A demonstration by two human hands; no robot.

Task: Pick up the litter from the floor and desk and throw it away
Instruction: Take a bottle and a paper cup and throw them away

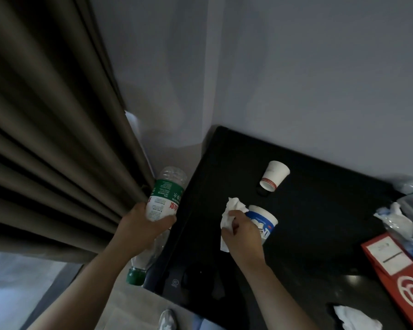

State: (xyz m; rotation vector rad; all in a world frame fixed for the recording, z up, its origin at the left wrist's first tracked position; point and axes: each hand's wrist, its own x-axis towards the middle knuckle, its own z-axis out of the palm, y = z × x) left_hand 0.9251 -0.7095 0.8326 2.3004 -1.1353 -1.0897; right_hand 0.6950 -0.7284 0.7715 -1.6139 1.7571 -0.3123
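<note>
- Left hand (138,225) is gripping a clear plastic bottle (166,196) around the lower part of its green-and-white label, fingers and thumb curled round it.
- That bottle is hanging upside down and tilted, its base pointing up towards the wall (296,67) and its green cap (136,277) pointing down, off the left edge of the desk (308,222).
- Right hand (242,231) is pinching a crumpled white tissue (231,208) over the black desk, with the paper bunching out above and below the fingers.
- Just behind that hand a blue-and-white tub (264,220) is lying on its side on the desk, partly hidden by the knuckles; whether the hand is touching it, I cannot tell.
- Farther back a white paper cup (273,175) with a red band is lying on its side, apart from the tub.
- At the desk's right edge crumpled clear plastic wrapping (405,220) is lying in a heap, partly overlapping a red paper bag (396,277).
- Near the bottom right corner a second white tissue (353,319) is sitting on the desk, just beside the red bag.
- Dark pleated curtain (45,139) is hanging on the left, close beside the bottle.
- Below, a pale shoe (167,321) is showing on the floor (129,310) by the desk's near edge.
</note>
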